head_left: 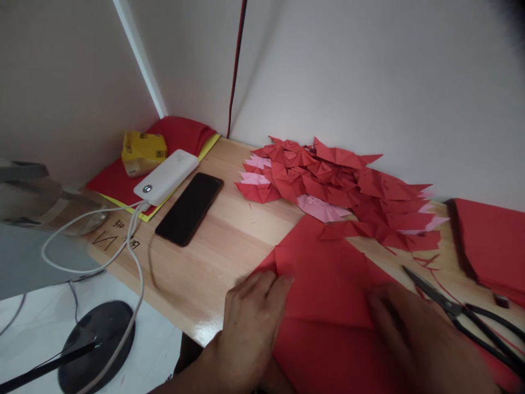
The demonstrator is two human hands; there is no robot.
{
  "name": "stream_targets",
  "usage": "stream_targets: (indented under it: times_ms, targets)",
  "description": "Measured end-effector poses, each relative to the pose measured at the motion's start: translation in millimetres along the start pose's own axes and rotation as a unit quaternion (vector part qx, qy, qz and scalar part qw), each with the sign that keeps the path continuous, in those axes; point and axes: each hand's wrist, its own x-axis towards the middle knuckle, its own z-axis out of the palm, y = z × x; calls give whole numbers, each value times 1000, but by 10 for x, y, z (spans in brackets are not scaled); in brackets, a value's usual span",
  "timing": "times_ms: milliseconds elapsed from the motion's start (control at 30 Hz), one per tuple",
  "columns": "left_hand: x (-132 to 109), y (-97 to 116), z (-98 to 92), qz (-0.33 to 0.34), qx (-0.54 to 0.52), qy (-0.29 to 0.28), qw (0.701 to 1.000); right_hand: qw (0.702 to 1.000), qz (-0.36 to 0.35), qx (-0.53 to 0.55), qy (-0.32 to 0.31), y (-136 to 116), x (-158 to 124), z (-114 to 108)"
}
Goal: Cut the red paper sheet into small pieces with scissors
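Note:
A large sheet of red paper [324, 273] with crease lines lies before me at the table's front edge, one crease running across its middle. My left hand [256, 312] is closed on its left edge, the fingers curled and pressed together. Over its right side is my right hand [422, 334], smeared by motion; its fingers are bent in and seem to pinch the right edge. Black-handled scissors [453, 309] lie just beyond the right hand, blades partly over the table. Thin red paper scraps [426, 260] lie near their tips.
Folded red and pink paper shapes [340, 180] are heaped against the wall. A stack of red paper [492, 246] stands at right. At left are a phone [190, 209], a white power bank [167, 176] with cables, a yellow packet [143, 152] and a black round base [98, 345].

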Motion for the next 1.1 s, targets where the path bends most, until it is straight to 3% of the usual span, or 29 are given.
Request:
stream_targets:
  times_ms: [1100]
  targets:
    - [-12, -4, 15, 9, 12, 14, 1000, 996, -9, -86, -2, -72, 20, 14]
